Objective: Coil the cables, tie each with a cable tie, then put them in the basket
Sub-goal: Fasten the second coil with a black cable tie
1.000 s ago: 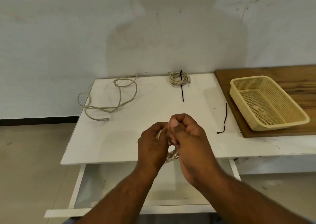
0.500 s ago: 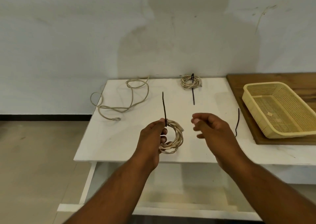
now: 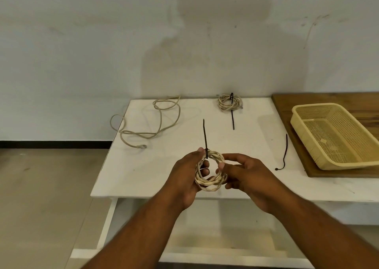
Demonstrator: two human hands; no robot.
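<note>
Some stuff is hard to read here: the basket (image 3: 336,133) runs off the right edge so its far end is cut off, the board (image 3: 320,102) under it is clipped too, and the loose cable (image 3: 147,123) drapes over the table's (image 3: 147,176) left edge, so only one plug end shows near the front. Both forearms come in from the bottom and are cut off below the elbow. Count-wise it's three cables and three black ties. One cable is the held coil (image 3: 211,172), up in the air over the front of the table, with a tie (image 3: 205,137) cinched at its top and the tail sticking straight up. The left hand (image 3: 184,178) has its fingers curled through and around the coil's left side, thumb up by the tie. The right hand (image 3: 246,174) pinches the coil's right side between thumb and forefinger, other fingers loosely bent; how hard it grips, can't tell. The second coil (image 3: 228,103) sits at the back of the table near the wall, already tied, its tie tail (image 3: 232,121) pointing toward the front. The third cable is the loose one, uncoiled at back left. A spare tie (image 3: 284,154) lies flat by the board's edge, right of the hands. One basket, nothing visible in it.
</note>
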